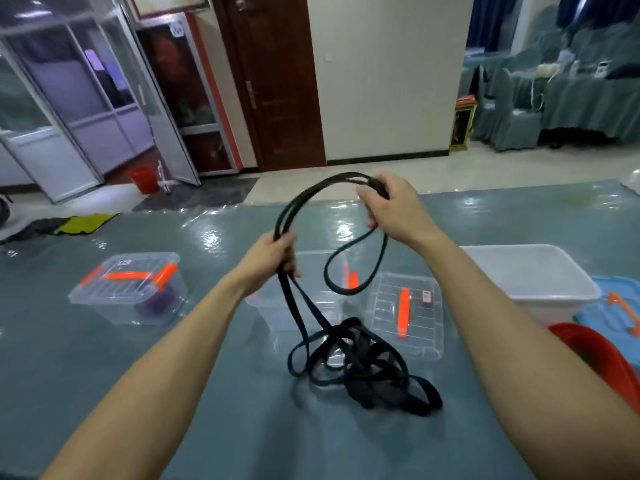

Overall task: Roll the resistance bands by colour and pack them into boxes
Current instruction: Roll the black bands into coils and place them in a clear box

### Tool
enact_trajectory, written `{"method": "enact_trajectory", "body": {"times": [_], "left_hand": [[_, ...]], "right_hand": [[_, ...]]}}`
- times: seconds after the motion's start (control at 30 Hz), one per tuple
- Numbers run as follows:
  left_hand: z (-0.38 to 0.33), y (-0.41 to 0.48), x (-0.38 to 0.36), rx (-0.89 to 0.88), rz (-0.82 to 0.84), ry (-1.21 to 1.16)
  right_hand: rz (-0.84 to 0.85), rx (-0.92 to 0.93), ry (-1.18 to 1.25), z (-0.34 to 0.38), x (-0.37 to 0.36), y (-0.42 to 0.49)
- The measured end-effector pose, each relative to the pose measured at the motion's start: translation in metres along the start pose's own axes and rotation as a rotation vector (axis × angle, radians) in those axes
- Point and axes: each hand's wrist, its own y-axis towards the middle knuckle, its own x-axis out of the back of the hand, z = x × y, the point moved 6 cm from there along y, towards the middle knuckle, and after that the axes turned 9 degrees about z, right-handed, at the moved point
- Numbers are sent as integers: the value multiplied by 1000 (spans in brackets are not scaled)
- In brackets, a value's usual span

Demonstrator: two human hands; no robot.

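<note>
Both up over the table (242, 427), both closed round the black resistance bands (301, 199). Lower and nearer, the left grip (277, 252): fingers wrapped tight round a bunch of strands, thumb over the top. Higher and farther out, the right grip (391, 207): fingers curled over the far end of the same bunch, no gap showing.

Between the two, an arch of several strands, bowing up and away, long axis slanting from low-left to high-right. Off the right grip, one loop dangling down in front of the open clear box (277, 317). Down from the left grip, straight tails dropping into the black tangle (363, 368) on the table, below and a touch to the right, just in front of that box and hard by its loose lid (407, 313); touching or not, hard to tell.

Looks like gathering for the roll, barely begun, with most of the length heaped on the table. Next, probably, feeding up from the tangle through the left grip and winding toward the right. Left grip nearer the heap, so likely the puller. Risk of a snag in those crossed loops.

Off to the left, well apart, a closed box (128, 289) with a purple roll (157, 301) inside.
</note>
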Motion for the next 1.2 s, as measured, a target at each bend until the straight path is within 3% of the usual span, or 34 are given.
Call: {"method": "enact_trajectory", "body": {"times": [0.07, 0.13, 0.27, 0.4, 0.47, 0.53, 0.57, 0.67, 0.73, 0.93, 1.0, 1.13, 1.2], "left_hand": [[-42, -5, 54, -78, -205, 282], [-69, -9, 79, -93, -208, 602], [-85, -16, 79, -144, 25, 905], [-118, -30, 114, -263, -45, 1092], [-137, -42, 144, -376, -148, 983], [-137, -50, 180, -417, -219, 689], [-125, -50, 191, -365, -177, 600], [-47, -42, 189, -55, 194, 565], [-5, -41, 186, -49, 311, 387], [10, -35, 243, -193, 147, -314], [7, -34, 246, -232, 136, -298], [7, -32, 229, -264, 353, -203], [-6, -32, 254, -272, 256, -208]], "right_hand": [[120, -104, -283, -14, -11, 2], [335, -154, -427, -17, -43, 1], [468, -23, -117, 11, -129, 21], [444, 23, -37, 44, -181, 52], [346, 65, 65, 67, -185, 68], [289, 81, 288, 99, -184, 81], [269, 94, 354, 115, -183, 87], [217, 130, 353, 156, -188, 106], [196, 148, 363, 169, -194, 114], [194, 158, 559, 174, -223, 128], [217, 181, 577, 184, -237, 132], [224, 226, 456, 212, -251, 137], [179, 251, 375, 222, -248, 141]]}}
